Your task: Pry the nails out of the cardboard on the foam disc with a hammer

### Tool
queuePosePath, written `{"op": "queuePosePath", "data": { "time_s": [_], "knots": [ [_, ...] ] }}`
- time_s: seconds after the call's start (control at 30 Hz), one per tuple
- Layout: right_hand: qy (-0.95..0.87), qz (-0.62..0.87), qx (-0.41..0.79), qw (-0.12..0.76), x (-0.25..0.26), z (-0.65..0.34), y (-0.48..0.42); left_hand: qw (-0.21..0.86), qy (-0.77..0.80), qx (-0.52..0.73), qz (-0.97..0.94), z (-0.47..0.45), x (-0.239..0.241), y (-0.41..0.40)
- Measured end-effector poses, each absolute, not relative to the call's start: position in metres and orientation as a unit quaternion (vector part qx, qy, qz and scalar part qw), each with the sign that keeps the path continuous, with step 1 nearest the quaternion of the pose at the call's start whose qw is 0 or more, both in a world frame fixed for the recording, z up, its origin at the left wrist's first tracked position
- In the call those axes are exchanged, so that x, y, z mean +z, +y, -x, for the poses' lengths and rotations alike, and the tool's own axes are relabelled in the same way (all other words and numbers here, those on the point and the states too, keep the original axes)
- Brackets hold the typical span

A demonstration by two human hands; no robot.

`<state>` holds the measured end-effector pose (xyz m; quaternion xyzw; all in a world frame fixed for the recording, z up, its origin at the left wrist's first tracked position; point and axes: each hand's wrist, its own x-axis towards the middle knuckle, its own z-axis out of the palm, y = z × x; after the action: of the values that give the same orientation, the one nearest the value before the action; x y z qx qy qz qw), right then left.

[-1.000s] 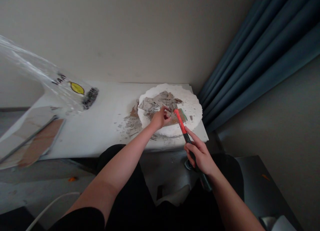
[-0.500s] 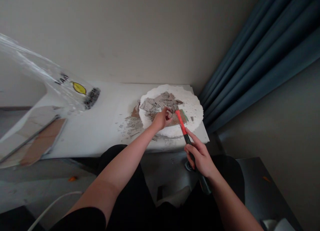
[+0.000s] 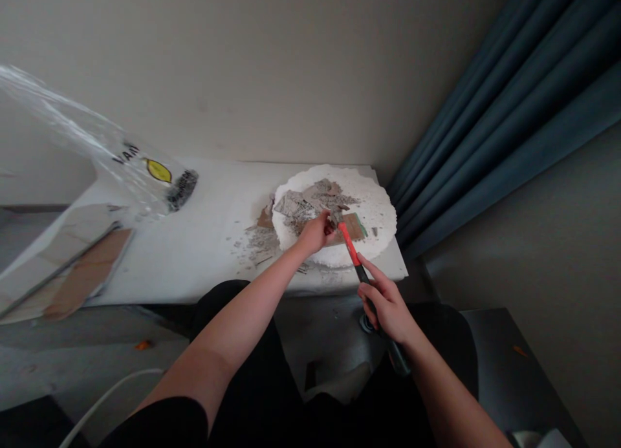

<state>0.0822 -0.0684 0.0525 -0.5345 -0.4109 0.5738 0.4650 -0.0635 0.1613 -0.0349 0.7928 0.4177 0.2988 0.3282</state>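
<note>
My right hand (image 3: 389,304) is closed round the black grip of a hammer (image 3: 350,246) with a red neck. The hammer's metal head lies over a flat brown piece with a green edge (image 3: 354,228). Close beside the head is my left hand (image 3: 314,233), its fingers curled together in a pinch; what they hold is too small to make out. Both the brown piece and a heap of grey, crumbly fragments (image 3: 295,204) rest on a white round slab with a ragged edge (image 3: 381,202).
Grey crumbs (image 3: 257,247) are scattered on the white table (image 3: 208,241) left of the slab. A clear plastic bag (image 3: 145,176) with a yellow lemon print hangs at the left. Below it lie brown board (image 3: 90,273) and a thin rod (image 3: 63,264). A blue curtain (image 3: 485,112) hangs at right.
The hammer head has tipped a little left and down toward my left hand's fingers. My left hand has shifted slightly right. The whole view has moved a little.
</note>
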Motion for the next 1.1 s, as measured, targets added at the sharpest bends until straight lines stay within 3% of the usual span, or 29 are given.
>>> {"op": "queuePosePath", "data": {
  "time_s": [0.2, 1.1],
  "knots": [
    [-0.411, 0.527, 0.57, 0.478, 0.053, -0.083, -0.069, 0.374, 0.411, 0.323, -0.766, 0.063, -0.036, 0.162],
    [-0.387, 0.563, 0.562, 0.466, 0.047, -0.085, -0.064, 0.362, 0.451, 0.37, -0.727, 0.067, -0.017, 0.171]
  ]
}}
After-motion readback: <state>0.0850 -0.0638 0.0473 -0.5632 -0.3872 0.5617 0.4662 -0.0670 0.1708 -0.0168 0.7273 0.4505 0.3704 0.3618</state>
